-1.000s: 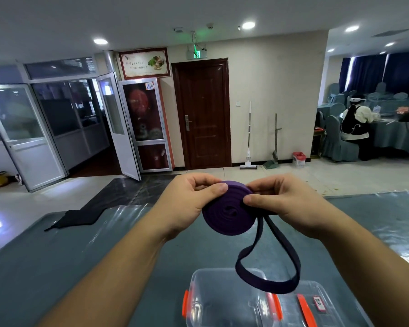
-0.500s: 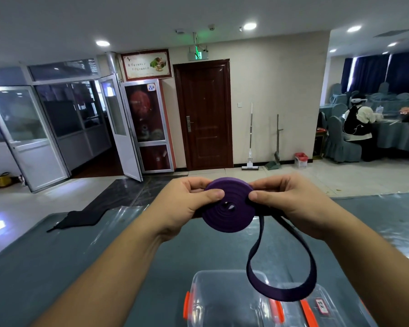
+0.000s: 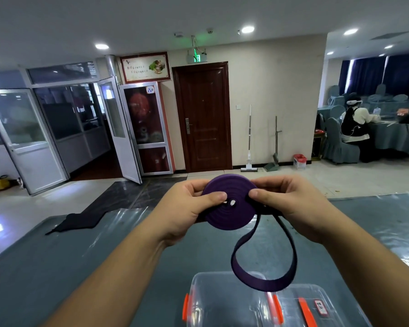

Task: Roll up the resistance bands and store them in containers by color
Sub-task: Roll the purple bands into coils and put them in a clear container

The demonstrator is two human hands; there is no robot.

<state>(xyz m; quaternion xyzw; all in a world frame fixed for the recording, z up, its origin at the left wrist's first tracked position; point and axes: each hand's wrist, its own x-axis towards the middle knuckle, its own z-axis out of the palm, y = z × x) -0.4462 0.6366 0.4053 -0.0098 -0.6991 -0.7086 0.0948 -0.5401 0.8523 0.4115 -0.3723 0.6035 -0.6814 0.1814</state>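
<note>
1. One view only, the head camera. Both hands hold a purple resistance band (image 3: 229, 208) up in the air above a table (image 3: 45, 267) draped in grey-blue cloth under clear plastic sheeting.
2. Most of the band is wound into a flat coil, its face turned toward the camera; a small gap shows at the coil's centre.
3. Left hand (image 3: 187, 208): thumb pressed on the coil's face just left of centre, fingers curled behind the coil, pinching it.
4. Right hand (image 3: 291, 206): thumb pressed on the coil's face at its right side, fingers curled behind, pinching the coil and the band where it leaves the roll.
5. Unrolled remainder of the band hangs from the coil's lower right as a loose loop. The loop's bottom lies in front of a clear container (image 3: 224, 300) with orange latches at the table's near edge; contact cannot be told.
6. Second clear container (image 3: 316, 308) just to the right of the first, carrying a small label.
7. Dark cloth (image 3: 78, 221) lies at the table's far left edge.
</note>
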